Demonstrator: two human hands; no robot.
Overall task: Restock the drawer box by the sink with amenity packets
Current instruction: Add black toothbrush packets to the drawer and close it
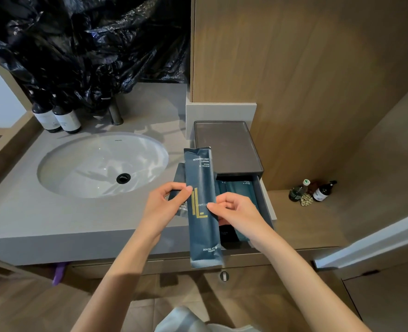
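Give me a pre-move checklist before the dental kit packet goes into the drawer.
1. Drawer pulled open: ok.
2. Dental kit packet secure: left hand and right hand both pinch it: ok.
3. Spare packets behind it, held in the left hand: ok.
4. Packet over the drawer opening: it sits left of it: not ok.
5. Free room among stocked packets in the drawer: cannot tell.

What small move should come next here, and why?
Probably the right hand carries the dental kit packet into the open drawer: it and the left hand both pinch that packet, the left also holds spare packets behind it, and similar packets already lie in the drawer.
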